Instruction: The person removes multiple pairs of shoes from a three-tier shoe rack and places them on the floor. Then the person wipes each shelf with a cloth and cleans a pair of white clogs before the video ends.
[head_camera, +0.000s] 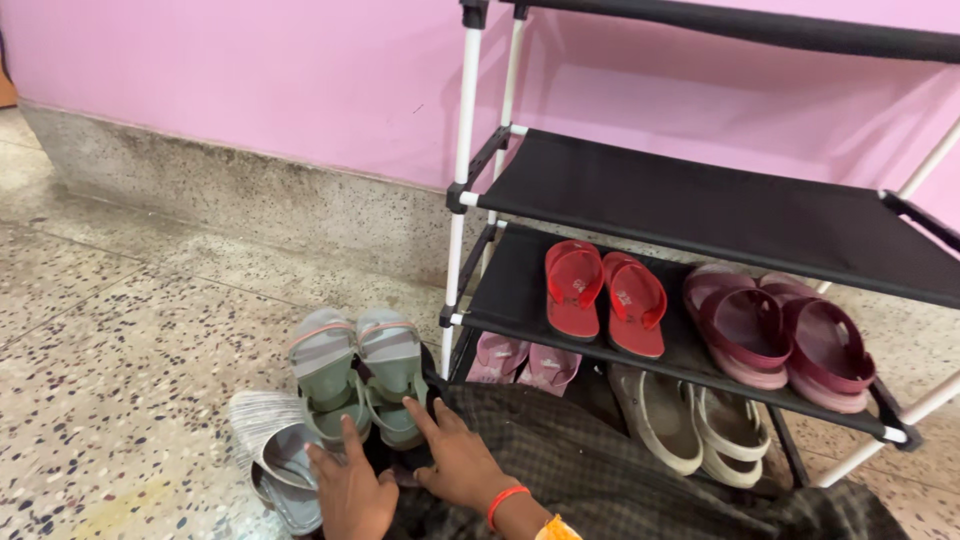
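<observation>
A pair of grey-green strap sandals stands on the speckled floor just left of the shoe rack. My left hand is at their heels with its fingers spread; one finger touches the left sandal's heel and another lies on a grey slip-on shoe. My right hand, with a red band at the wrist, rests flat on dark checked cloth. Its forefinger reaches the right sandal's heel. Neither hand is closed around anything.
On the rack's lower black shelf lie red flip-flops and maroon slides. Pink slippers and cream clogs sit on the floor beneath it. The middle shelf holds nothing. A pink wall with a stone skirting stands behind.
</observation>
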